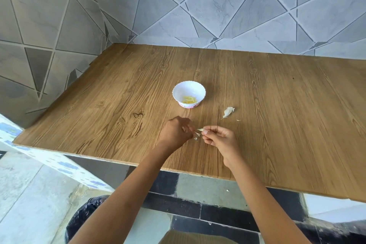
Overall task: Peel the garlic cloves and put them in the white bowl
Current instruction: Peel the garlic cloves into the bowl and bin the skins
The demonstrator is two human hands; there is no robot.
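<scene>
A small white bowl (189, 90) with a pink base stands mid-table and holds several peeled yellowish garlic cloves (189, 100). Just in front of it, above the wood, my right hand (219, 138) pinches a garlic clove (200, 129) between thumb and fingertips. My left hand (176, 131) is close against it, its fingertips pinching a strip of white skin (197, 134) that hangs from the clove. An unpeeled clove (228, 112) lies on the table to the right of the bowl.
A tiny skin flake (238, 120) lies near the unpeeled clove. The wooden table (277, 105) meets grey tiled walls at the back and left. A black plastic bag (83, 216) sits on the floor below the front edge.
</scene>
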